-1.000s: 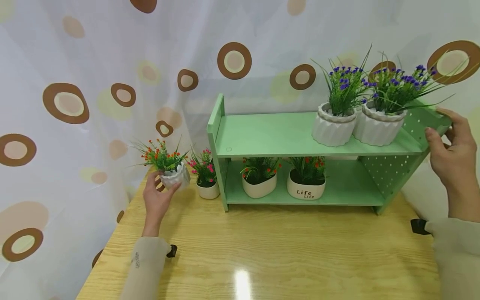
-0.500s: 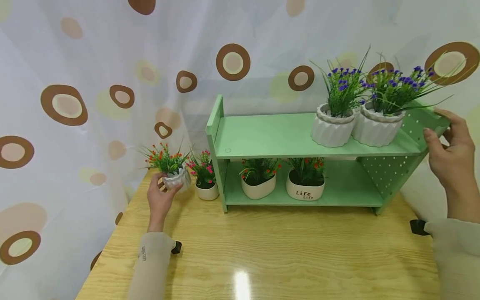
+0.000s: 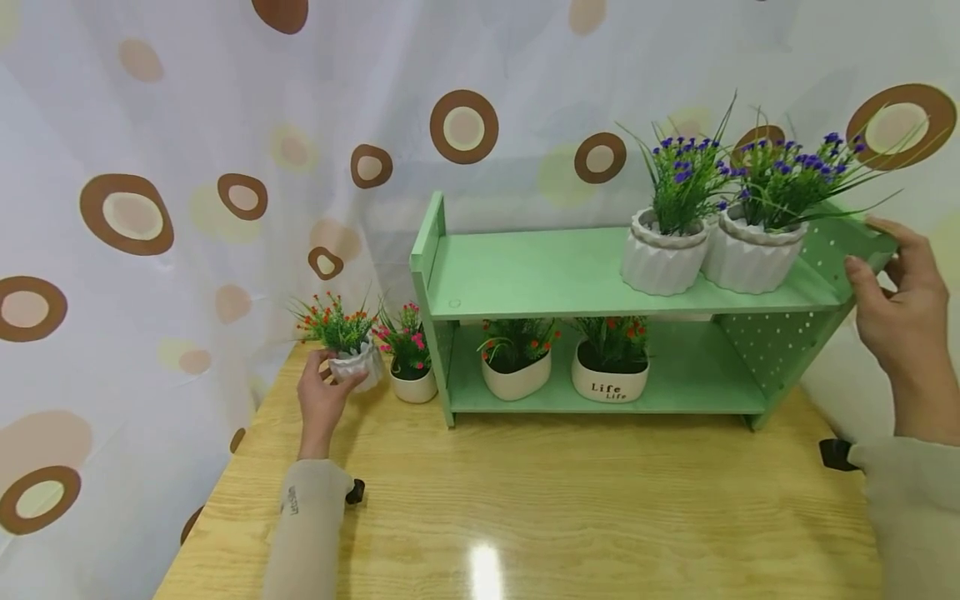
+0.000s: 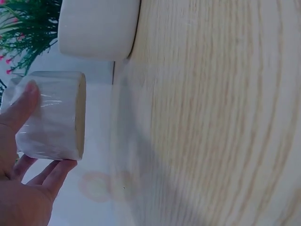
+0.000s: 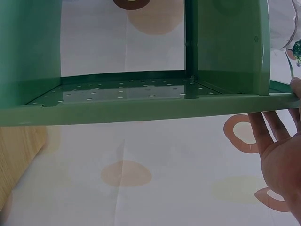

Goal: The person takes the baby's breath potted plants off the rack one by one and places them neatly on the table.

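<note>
My left hand (image 3: 322, 400) grips a white ribbed flowerpot (image 3: 355, 367) holding a plant with orange flowers. Thumb and fingers lie on opposite sides of that pot (image 4: 51, 115) in the left wrist view, where its underside shows just off the wooden table (image 4: 211, 117). Beside it stands a cream pot (image 3: 414, 387) with pink flowers, left of the green shelf (image 3: 525, 271). With my right hand (image 3: 903, 304) I hold the upper end of the shelf's right side panel; in the right wrist view several fingers (image 5: 261, 132) lie against its outer face.
On the upper board, toward the right, are two white ribbed pots (image 3: 663, 258) with purple flowers. The lower board bears a cream pot (image 3: 517, 375) and a cream pot marked "Life" (image 3: 609, 383), both with red flowers. Behind hangs a patterned curtain (image 3: 300, 108).
My left hand has lowered the flowerpot with orange flowers and brought it slightly right, closer to the pink-flowered pot. The right hand stays on the shelf's side panel.
</note>
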A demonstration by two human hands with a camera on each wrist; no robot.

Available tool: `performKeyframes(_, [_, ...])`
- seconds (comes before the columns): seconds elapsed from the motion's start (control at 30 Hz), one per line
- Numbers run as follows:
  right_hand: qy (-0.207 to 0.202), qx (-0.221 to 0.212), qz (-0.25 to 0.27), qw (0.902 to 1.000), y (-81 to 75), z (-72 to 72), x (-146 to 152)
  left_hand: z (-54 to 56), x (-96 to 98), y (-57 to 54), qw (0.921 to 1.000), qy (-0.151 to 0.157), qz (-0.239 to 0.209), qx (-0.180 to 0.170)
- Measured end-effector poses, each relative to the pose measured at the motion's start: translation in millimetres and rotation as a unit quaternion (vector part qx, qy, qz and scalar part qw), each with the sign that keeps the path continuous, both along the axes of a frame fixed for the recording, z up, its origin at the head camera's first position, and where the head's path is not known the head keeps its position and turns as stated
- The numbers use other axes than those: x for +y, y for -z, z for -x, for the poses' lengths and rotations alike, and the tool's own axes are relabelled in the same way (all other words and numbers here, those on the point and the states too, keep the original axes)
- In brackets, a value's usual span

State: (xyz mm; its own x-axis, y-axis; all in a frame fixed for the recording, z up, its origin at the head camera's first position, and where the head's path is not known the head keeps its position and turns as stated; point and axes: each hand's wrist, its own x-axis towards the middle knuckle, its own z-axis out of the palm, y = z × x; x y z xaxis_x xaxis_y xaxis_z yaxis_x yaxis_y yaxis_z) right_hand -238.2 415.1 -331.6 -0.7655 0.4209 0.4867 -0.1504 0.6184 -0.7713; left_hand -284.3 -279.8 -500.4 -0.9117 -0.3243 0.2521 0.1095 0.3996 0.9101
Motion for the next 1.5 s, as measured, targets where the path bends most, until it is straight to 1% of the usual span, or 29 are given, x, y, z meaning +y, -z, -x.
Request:
performKeyframes(0.13, [-0.002, 0.002, -0.005, 1.0000, 1.0, 0.1, -0.5, 0.6, -2.6, 3.4, 0.9999, 0.001, 0.004, -0.014])
performKeyframes(0.33, [-0.004, 0.014, -0.004, 0.9999, 0.4, 1.0, -1.9, 3.5, -6.3, 7.4, 0.9997, -0.003, 0.005, -0.025])
performKeyframes(0.47, [-0.003, 0.011, -0.006, 0.9999, 0.5, 0.3, -2.0, 4.7, -7.7, 10.4, 0.9994, -0.004, 0.003, -0.033])
performKeyframes(0.57, [-0.002, 0.009, -0.008, 0.9999, 0.0, 0.0, -1.9, 4.8, -8.2, 13.1, 0.9993, -0.003, -0.001, -0.038])
performKeyframes(0.8, [-0.010, 0.009, -0.015, 0.9998, 1.5, -1.2, -2.4, 3.0, -11.9, 19.5, 0.9990, -0.003, 0.004, -0.044])
performKeyframes(0.93, [-0.009, 0.009, -0.016, 0.9998, 0.7, -1.7, -2.4, 3.3, -13.9, 20.6, 0.9986, 0.002, 0.010, -0.053])
performKeyframes(1.07, [-0.007, 0.009, -0.021, 0.9997, -1.2, -3.3, -1.6, 3.8, -14.0, 20.4, 0.9982, 0.012, 0.005, -0.058])
performKeyframes(1.3, [-0.029, 0.017, -0.013, 0.9993, 0.4, -2.3, -3.3, -1.2, -21.3, 19.4, 0.9979, 0.022, -0.004, -0.061])
performKeyframes(1.5, [-0.021, 0.013, -0.013, 0.9996, -0.3, -2.9, -0.8, -0.4, -21.8, 17.8, 0.9972, 0.038, -0.011, -0.063])
